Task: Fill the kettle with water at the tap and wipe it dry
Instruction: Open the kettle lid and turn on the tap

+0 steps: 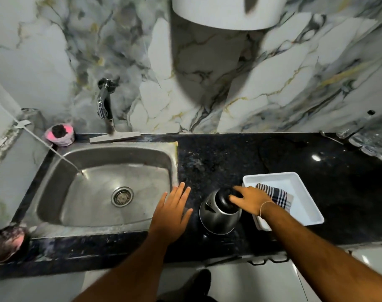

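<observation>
Kettle (219, 211): steel, standing on the worktop (240, 153) near its front edge, between sink (111, 184) and white tray (294, 184) holding cloth (277, 196). Right hand (250, 200) grip closing loosely on the lid; left hand (173, 211) open, empty. Tap (104, 103) dry; filling and wiping both outstanding.

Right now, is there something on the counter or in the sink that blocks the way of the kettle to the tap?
Nothing visible does. The kettle stands on the counter right of the sink; the stretch between is bare, and the basin under the tap is empty.
</observation>
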`<state>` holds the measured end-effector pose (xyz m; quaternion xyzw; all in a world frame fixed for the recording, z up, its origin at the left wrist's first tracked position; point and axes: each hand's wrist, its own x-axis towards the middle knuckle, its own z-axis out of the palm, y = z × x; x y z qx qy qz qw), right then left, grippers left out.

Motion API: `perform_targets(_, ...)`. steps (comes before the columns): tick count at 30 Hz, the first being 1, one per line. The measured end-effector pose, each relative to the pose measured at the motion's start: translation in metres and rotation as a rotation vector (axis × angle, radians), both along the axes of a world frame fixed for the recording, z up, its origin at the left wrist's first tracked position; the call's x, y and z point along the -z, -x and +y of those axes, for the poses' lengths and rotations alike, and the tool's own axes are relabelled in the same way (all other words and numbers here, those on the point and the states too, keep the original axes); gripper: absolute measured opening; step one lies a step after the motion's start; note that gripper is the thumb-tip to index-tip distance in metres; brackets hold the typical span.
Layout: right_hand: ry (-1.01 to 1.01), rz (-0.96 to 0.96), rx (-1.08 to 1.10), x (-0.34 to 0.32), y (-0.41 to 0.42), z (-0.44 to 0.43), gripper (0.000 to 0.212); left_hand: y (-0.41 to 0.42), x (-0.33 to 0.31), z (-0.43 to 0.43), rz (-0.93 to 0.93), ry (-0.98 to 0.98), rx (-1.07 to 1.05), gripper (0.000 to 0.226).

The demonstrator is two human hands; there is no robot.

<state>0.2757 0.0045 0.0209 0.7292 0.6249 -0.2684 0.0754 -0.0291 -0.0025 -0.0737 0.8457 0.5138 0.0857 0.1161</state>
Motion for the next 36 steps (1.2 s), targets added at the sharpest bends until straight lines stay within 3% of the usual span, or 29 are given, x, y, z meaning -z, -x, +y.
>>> perform_targets(1,-0.014,0.046,0.008,0.002,-0.006,0.000,0.071,0.000,0.002,0.005,-0.006,0.015,-0.002,0.073)
perform_targets(4,-0.039,0.229,0.030,0.009,-0.026,-0.001,0.021,-0.001,0.007,0.019,-0.013,0.092,-0.026,0.075)
perform_targets(11,-0.012,0.461,0.010,0.038,-0.055,0.013,0.020,-0.003,0.000,0.052,0.075,0.121,-0.044,0.074)
perform_targets(15,-0.118,0.769,0.116,0.058,-0.057,0.012,0.032,0.009,-0.010,0.073,0.133,0.081,-0.081,0.072)
perform_targets(19,-0.215,0.801,0.245,0.061,-0.056,0.003,0.045,0.025,-0.026,0.081,0.146,0.093,-0.195,0.072)
perform_targets(23,-0.133,0.835,0.317,0.062,-0.044,0.015,0.031,0.055,-0.038,0.084,0.157,0.125,-0.380,0.071)
perform_targets(25,-0.108,0.866,0.380,0.058,-0.038,0.016,0.037,0.068,-0.046,0.092,0.157,0.144,-0.456,0.071)
perform_targets(27,-0.121,0.842,0.440,0.056,-0.027,0.022,0.048,0.086,-0.055,0.108,0.129,0.134,-0.569,0.069)
perform_targets(30,-0.142,0.855,0.566,0.044,-0.004,0.036,0.040,0.112,-0.072,0.148,0.075,0.072,-0.791,0.055)
perform_targets(32,-0.172,0.831,0.567,0.034,0.024,0.047,0.043,0.130,-0.088,0.185,-0.054,0.090,-0.963,0.040)
perform_targets(34,-0.236,0.794,0.509,0.031,0.054,0.057,0.044,0.145,-0.107,0.223,-0.230,0.132,-1.101,0.039)
perform_targets(36,-0.286,0.808,0.428,0.031,0.091,0.074,0.024,0.161,-0.119,0.257,-0.276,0.125,-1.088,0.045)
